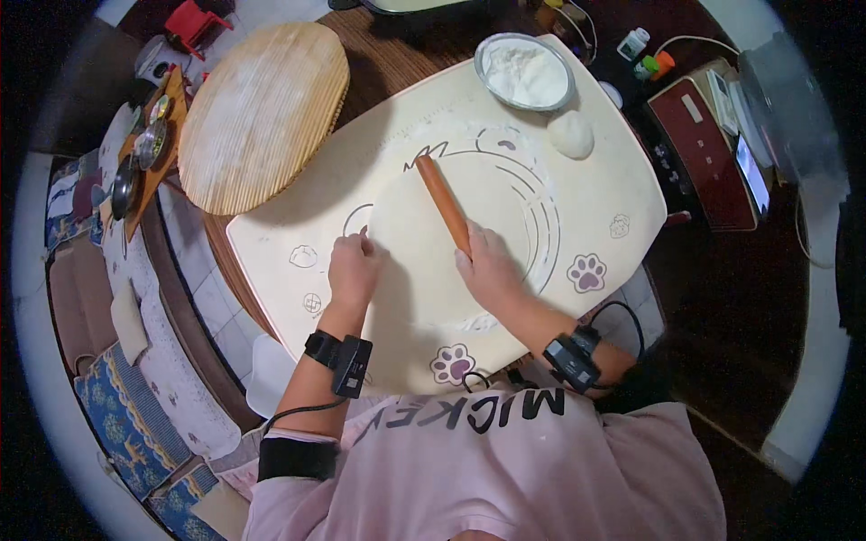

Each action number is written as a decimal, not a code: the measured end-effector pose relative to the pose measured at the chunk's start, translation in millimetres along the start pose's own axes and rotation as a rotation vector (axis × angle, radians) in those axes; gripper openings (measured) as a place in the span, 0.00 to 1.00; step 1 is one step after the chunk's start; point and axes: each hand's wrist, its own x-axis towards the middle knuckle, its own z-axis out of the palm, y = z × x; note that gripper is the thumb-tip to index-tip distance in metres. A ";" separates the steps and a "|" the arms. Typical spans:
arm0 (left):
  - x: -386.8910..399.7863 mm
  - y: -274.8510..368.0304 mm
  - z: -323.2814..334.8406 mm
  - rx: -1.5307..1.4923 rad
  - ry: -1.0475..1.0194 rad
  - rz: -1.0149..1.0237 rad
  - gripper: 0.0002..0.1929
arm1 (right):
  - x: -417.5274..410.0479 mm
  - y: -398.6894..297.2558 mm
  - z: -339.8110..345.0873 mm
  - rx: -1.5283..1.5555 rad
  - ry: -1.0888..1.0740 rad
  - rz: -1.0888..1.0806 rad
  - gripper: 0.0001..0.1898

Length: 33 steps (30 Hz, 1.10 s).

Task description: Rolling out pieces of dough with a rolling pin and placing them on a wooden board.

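A wide, thin sheet of pale dough [433,270] lies on the cream printed kneading mat [602,196]. My right hand [492,267] grips the near end of a brown wooden rolling pin [443,201], which slants away across the dough to its far edge. At the dough's left edge is my left hand [355,267], fingers curled in; whether they pinch the dough is hidden. A metal bowl of flour [524,71] stands at the mat's far edge, and a round ball of dough [571,134] sits just below it.
A floured round tray of light stalks [264,115] overlaps the mat's far left corner. Bottles [634,44] and a lit phone [751,172] lie to the right. A wooden board with pans [145,155] stands left, beyond the table [379,47]. Cables run from both wrist devices.
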 end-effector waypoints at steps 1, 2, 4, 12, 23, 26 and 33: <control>-2.2 4.6 -1.0 0.002 0.013 0.000 0.15 | 1.5 2.4 4.6 -0.019 0.006 -0.020 0.27; -7.4 10.4 -1.5 -0.058 0.047 -0.090 0.14 | 2.8 4.0 6.8 -0.037 0.013 -0.038 0.28; -15.5 24.3 -5.4 -0.110 0.091 -0.182 0.13 | 0.6 -0.2 3.2 -0.013 -0.040 -0.025 0.29; 4.6 0.0 17.6 -0.193 0.147 -0.251 0.19 | 4.8 3.9 -2.7 0.179 -0.147 -0.028 0.32; -27.5 108.4 -2.7 -0.765 -0.062 -0.213 0.10 | 12.4 31.7 5.0 0.502 -0.193 0.069 0.26; -43.2 184.9 22.7 -0.770 -0.250 0.143 0.11 | 9.8 65.9 26.0 1.035 -0.051 0.031 0.19; -71.5 113.4 -4.0 -1.029 -0.251 -0.091 0.15 | 45.7 47.2 -33.7 1.671 -0.351 0.267 0.21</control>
